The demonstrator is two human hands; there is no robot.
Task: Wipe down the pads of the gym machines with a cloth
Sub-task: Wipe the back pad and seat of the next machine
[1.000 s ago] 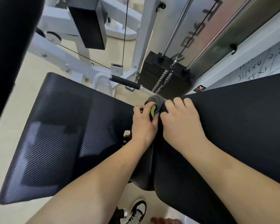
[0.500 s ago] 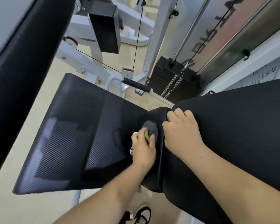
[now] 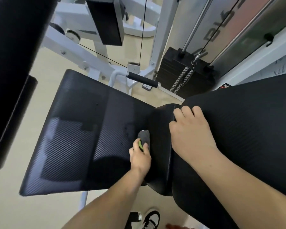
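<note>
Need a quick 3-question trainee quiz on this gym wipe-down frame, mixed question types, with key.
1. True or false: the left hand holds the cloth.
2. Where does the right hand rest? A) on the weight stack B) on the edge of the ribbed pad C) on the foam handle
3. Fill in: the cloth is pressed in the gap between the seat pad and the ______ pad.

Key: 1 true; 2 B; 3 ribbed
</note>
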